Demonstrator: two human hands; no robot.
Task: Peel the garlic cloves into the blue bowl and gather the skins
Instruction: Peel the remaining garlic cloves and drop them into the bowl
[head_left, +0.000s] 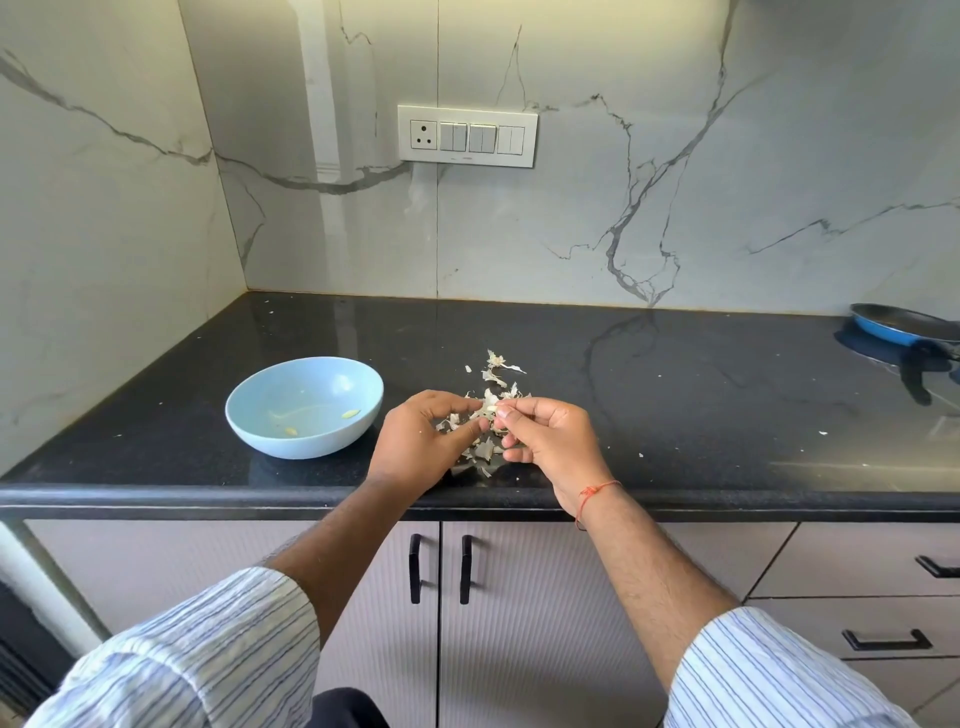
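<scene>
Both hands meet over a garlic clove (492, 410), pinched at the centre of the view. The left hand (423, 441) grips it from one side with curled fingertips; the right hand (550, 439) pinches its upper end between thumb and forefinger, the remaining fingers loosely bent beneath. Papery skin appears partly lifted from the clove, though how much clings is too small to tell.

Directly below and just beyond the grip lies a loose scatter of skins (493, 374) on the black counter (675, 395), some hidden under the hands. To the left of the grip, near but not touching the left hand, stands the blue bowl (304, 408), holding two or three small peeled cloves (350, 414).

Judged from this, the task is partway done: a few cloves are peeled, one is in hand, and the skins are not yet gathered. Whether unpeeled cloves remain cannot be told.

Both forearms reach forward from striped sleeves (208, 649), converging; the right wrist bears a red thread (597, 491). Well to the right of the grip sits a blue pan (904, 325).
</scene>
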